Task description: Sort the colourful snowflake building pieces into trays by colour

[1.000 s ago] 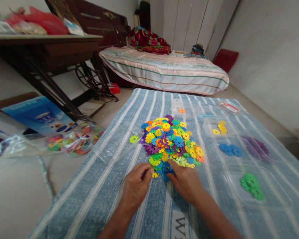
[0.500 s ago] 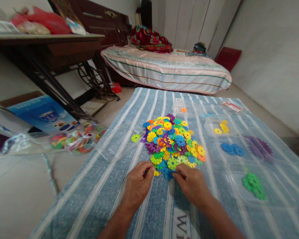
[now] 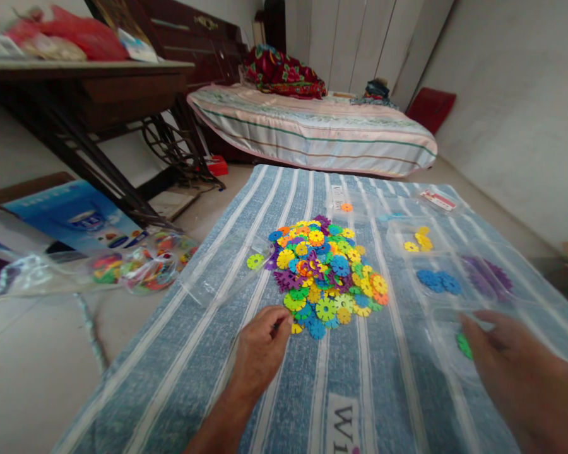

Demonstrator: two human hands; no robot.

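A heap of colourful notched plastic discs [image 3: 325, 309] lies on the striped cloth. My left hand [image 3: 264, 340] rests at the heap's near left edge, fingers curled and thumb pressed to them beside a yellow disc [image 3: 296, 328]. Whatever is in that pinch is hidden. Over the near clear box on the right is my right hand [image 3: 515, 366], slightly blurred, with thumb and fingers drawn together; I cannot make out what it holds. Below it, green discs [image 3: 464, 346] show only in part. Blue discs [image 3: 438, 282] and purple discs [image 3: 487, 277] lie in compartments just beyond.
Yellow discs [image 3: 419, 241] sit in a farther clear box, and an orange disc [image 3: 346, 207] lies in one at the back. A clear container [image 3: 213, 277] with a light green disc [image 3: 254, 261] stands left of the heap. A bed [image 3: 312, 135] is beyond the table.
My right hand has moved from the near edge of the heap rightward to the box of green discs, covering most of them. My left hand has stayed nearly still.
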